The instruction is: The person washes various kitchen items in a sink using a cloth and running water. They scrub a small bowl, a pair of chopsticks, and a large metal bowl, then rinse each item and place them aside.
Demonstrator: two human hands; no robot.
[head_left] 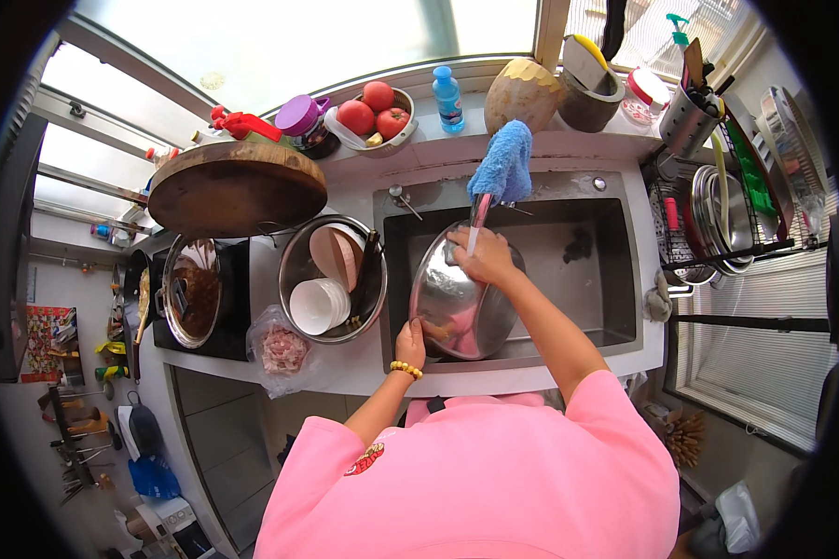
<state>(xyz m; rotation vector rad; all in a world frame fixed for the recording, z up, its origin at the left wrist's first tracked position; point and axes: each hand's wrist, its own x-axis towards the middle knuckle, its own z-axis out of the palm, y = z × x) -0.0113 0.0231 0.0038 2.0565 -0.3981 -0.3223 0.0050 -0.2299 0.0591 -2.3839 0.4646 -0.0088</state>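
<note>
A large shiny metal basin point(443, 293) is tilted in the sink point(615, 307), its surface mirroring my pink shirt. My left hand point(410, 342) is closed on the basin's near left rim. Against the basin's upper part presses my right hand point(483, 257), fingers curled; a small grey thing point(454, 246) shows at its fingertips, too hidden to name. Water point(476, 228) runs from the faucet, which has a blue cloth point(503, 163) draped over it, and falls onto the basin by my right hand. A dark clump point(578, 246) lies in the sink's right part.
Left of the sink, a metal bowl point(287, 296) holds white bowls point(317, 306). Beside it are a bag of meat point(282, 352), a lidded pan point(196, 293) and a round wooden board point(238, 189). A dish rack point(750, 247) stands right; tomatoes point(355, 117) and a blue bottle point(447, 101) line the sill.
</note>
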